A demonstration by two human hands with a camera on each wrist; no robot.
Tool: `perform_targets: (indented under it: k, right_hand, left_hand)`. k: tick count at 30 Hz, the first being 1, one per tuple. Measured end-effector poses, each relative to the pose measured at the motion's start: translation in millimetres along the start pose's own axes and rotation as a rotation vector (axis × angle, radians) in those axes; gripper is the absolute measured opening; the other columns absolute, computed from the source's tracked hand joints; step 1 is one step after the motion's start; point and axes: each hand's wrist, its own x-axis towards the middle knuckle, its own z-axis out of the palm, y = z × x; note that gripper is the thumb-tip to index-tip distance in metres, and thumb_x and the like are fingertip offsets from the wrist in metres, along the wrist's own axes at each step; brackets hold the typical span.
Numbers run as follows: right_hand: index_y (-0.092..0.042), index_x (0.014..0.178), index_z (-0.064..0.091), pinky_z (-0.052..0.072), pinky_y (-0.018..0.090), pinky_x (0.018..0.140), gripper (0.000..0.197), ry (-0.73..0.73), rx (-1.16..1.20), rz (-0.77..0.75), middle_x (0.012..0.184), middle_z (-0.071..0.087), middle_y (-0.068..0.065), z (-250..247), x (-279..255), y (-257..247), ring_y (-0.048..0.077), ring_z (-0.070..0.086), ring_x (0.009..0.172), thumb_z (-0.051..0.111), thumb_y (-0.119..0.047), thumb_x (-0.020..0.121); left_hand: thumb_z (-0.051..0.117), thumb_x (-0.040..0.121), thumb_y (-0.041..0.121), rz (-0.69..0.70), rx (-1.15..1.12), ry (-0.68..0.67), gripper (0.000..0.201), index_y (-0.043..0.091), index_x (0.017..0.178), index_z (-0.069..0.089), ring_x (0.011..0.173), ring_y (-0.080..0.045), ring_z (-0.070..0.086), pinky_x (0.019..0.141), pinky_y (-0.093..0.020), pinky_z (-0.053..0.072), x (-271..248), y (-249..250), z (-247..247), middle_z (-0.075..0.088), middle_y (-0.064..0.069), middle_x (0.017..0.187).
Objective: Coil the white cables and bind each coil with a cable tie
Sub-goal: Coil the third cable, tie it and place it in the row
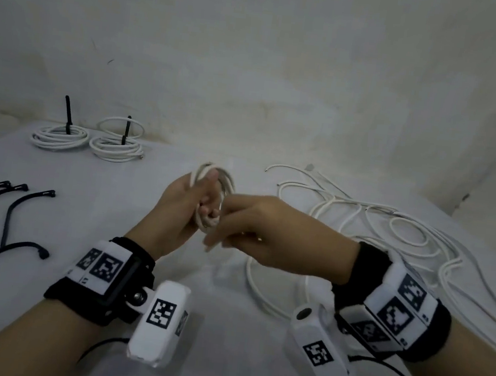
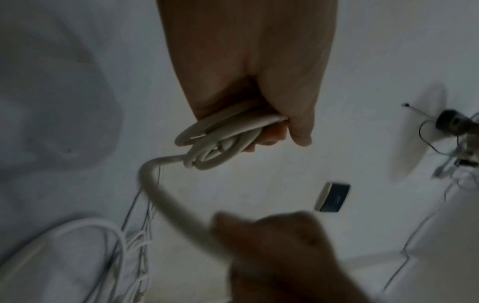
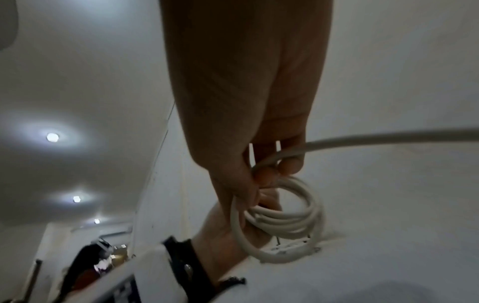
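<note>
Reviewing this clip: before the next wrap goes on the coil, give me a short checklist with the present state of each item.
1. Left hand grips the coil in progress: ok.
2. Right hand pinches the free cable run feeding the coil: ok.
3. Loops in the coil lie together, none slipped off: ok, from the right wrist view.
4. Free run clear of the loose cable pile: cannot tell; strands overlap there.
5. Spare black cable ties on the table to the left: ok.
6. Two finished coils at far left, each with an upright tie, apart from the work: ok.
</note>
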Motion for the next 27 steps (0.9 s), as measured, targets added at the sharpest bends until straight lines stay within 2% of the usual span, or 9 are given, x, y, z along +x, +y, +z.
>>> perform_targets:
  k: [3, 6, 10, 12, 15, 17, 20, 23, 27]
  right_hand:
    - [-0.008, 0.089, 0.071, 0.042, 0.012, 0.066, 0.01, 0.207, 0.021, 0.04, 0.083, 0.065, -0.005, -7, 12, 2, -0.001, 0.053, 0.069, 0.069, -0.003, 0.08]
    - [-0.008, 0.079, 0.065, 0.035, 0.008, 0.059, 0.011, 0.373, 0.094, 0.131, 0.067, 0.054, -0.018, -6, 14, 5, -0.004, 0.052, 0.062, 0.076, -0.009, 0.076]
    - [-0.011, 0.076, 0.062, 0.034, 0.01, 0.055, 0.021, 0.523, 0.149, 0.238, 0.061, 0.051, -0.015, -2, 12, 15, 0.002, 0.049, 0.057, 0.08, -0.021, 0.074]
    - [-0.016, 0.08, 0.064, 0.034, 0.012, 0.055, 0.022, 0.576, 0.188, 0.337, 0.06, 0.049, -0.011, 0, 11, 26, 0.005, 0.046, 0.055, 0.079, -0.029, 0.074]
    - [-0.025, 0.093, 0.07, 0.038, 0.014, 0.062, 0.017, 0.59, 0.21, 0.44, 0.071, 0.054, -0.005, 7, 10, 42, 0.006, 0.048, 0.062, 0.073, -0.036, 0.079]
    - [-0.027, 0.1, 0.072, 0.039, 0.015, 0.07, 0.018, 0.513, 0.197, 0.457, 0.082, 0.058, -0.001, 14, 9, 48, 0.006, 0.051, 0.074, 0.062, -0.036, 0.088]
    - [-0.03, 0.109, 0.064, 0.045, 0.021, 0.081, 0.017, 0.394, 0.332, 0.435, 0.094, 0.066, 0.001, 23, 7, 47, 0.009, 0.059, 0.089, 0.055, -0.028, 0.095]
    - [-0.02, 0.114, 0.058, 0.056, 0.033, 0.072, 0.023, 0.379, 0.542, 0.406, 0.085, 0.067, 0.001, 25, 3, 45, 0.022, 0.07, 0.072, 0.058, -0.011, 0.093]
    - [-0.015, 0.115, 0.061, 0.052, 0.026, 0.056, 0.027, 0.433, 0.515, 0.414, 0.076, 0.061, -0.001, 21, 1, 48, 0.019, 0.066, 0.056, 0.049, -0.001, 0.095]
  left_hand:
    - [0.04, 0.101, 0.023, -0.02, 0.178, -0.1, 0.028, 0.01, 0.083, 0.058, 0.068, -0.016, 0.053, 0.058, -0.025, 0.044, -7, -1, 10, 0.057, -0.005, 0.07]
    - [0.03, 0.093, 0.047, -0.045, 0.146, -0.197, 0.047, 0.007, 0.079, 0.051, 0.052, -0.009, 0.039, 0.052, -0.019, 0.037, -11, 3, 16, 0.043, 0.0, 0.057]
    - [0.023, 0.077, 0.067, -0.14, -0.05, -0.286, 0.063, 0.01, 0.08, 0.047, 0.035, -0.001, 0.027, 0.047, -0.017, 0.025, -11, 6, 13, 0.032, 0.01, 0.045]
    - [0.038, 0.075, 0.074, -0.173, -0.166, -0.336, 0.06, 0.015, 0.075, 0.05, 0.033, 0.001, 0.027, 0.045, -0.015, 0.029, -11, 7, 10, 0.031, 0.011, 0.044]
    - [0.082, 0.062, 0.04, -0.162, -0.203, -0.336, 0.048, 0.013, 0.082, 0.048, 0.032, 0.001, 0.027, 0.042, -0.015, 0.037, -10, 6, 7, 0.029, 0.01, 0.045]
    - [0.071, 0.062, 0.019, -0.16, -0.228, -0.296, 0.03, 0.013, 0.081, 0.048, 0.03, 0.0, 0.026, 0.04, -0.016, 0.036, -10, 5, 7, 0.028, 0.009, 0.044]
    - [0.062, 0.066, 0.014, -0.186, -0.352, -0.265, 0.02, 0.01, 0.08, 0.049, 0.029, 0.0, 0.028, 0.041, -0.017, 0.037, -9, 4, 5, 0.03, 0.008, 0.042]
    - [0.06, 0.072, 0.015, -0.189, -0.356, -0.26, 0.015, 0.009, 0.079, 0.049, 0.034, -0.003, 0.032, 0.046, -0.019, 0.042, -8, 2, 5, 0.032, 0.006, 0.046]
    - [0.058, 0.082, 0.018, -0.138, -0.097, -0.164, 0.011, 0.007, 0.085, 0.056, 0.045, -0.009, 0.041, 0.056, -0.025, 0.048, -7, 0, 10, 0.036, 0.004, 0.051]
